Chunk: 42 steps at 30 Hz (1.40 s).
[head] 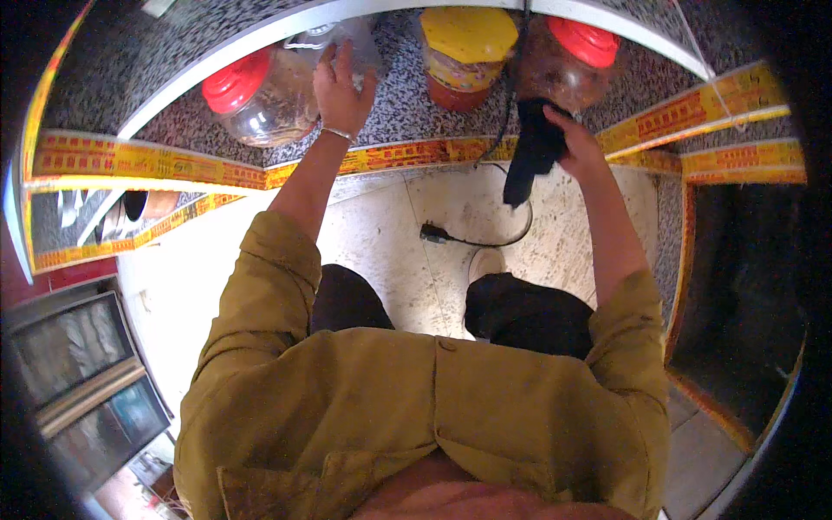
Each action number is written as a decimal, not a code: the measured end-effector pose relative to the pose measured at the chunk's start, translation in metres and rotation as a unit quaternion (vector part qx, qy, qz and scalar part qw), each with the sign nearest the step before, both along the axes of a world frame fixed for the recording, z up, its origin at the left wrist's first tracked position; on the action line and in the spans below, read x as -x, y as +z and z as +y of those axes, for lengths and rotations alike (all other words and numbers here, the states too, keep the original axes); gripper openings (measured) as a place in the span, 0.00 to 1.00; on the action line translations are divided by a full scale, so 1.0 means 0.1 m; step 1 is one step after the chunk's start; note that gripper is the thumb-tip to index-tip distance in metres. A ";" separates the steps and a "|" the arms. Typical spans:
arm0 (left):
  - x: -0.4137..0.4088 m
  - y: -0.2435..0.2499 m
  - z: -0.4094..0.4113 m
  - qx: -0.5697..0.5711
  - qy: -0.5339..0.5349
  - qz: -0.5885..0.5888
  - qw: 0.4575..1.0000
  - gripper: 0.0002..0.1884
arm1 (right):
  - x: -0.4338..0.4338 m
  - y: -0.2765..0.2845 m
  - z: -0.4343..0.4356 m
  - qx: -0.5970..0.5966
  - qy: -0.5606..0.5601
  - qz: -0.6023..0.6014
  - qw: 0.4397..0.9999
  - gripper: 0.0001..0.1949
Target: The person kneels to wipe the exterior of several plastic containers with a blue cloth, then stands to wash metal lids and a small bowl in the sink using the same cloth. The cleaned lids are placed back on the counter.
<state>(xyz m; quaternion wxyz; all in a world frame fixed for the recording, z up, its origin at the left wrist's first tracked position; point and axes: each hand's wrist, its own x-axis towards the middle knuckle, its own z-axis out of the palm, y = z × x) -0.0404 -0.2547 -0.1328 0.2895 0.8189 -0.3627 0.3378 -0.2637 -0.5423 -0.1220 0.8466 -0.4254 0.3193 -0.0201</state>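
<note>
My left hand (343, 91) reaches over the speckled shelf (396, 97), its fingers spread at a clear plastic container (357, 42); whether they grip it cannot be told. Just left of this hand lies a clear jar with a red lid (273, 97). My right hand (575, 140) grips a black cloth (536, 146), which hangs down past the shelf's front edge. Beyond the cloth is another clear jar with a red lid (569, 65). Between my hands stands a jar with a yellow cover (465, 58).
A black cable runs down over the shelf edge to a plug (433, 233) above the pale floor (390, 253). Yellow and red printed tape (390, 156) lines the shelf edges. A white bar (260, 32) curves above the jars. Side shelves flank me, with a dark panel at right.
</note>
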 end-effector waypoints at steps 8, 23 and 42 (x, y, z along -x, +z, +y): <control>-0.08 0.00 -0.72 0.132 -0.208 0.465 0.850 0.33 | -0.99 -0.63 0.02 0.161 -0.121 -0.167 0.965 0.25; 0.03 0.27 -0.72 0.242 -0.225 0.632 0.701 0.31 | -0.73 -0.47 0.48 0.047 0.043 -0.099 0.993 0.36; 0.26 0.24 -0.05 0.239 -0.161 0.559 0.777 0.30 | -1.38 -1.70 0.88 0.180 0.069 -0.142 0.971 0.23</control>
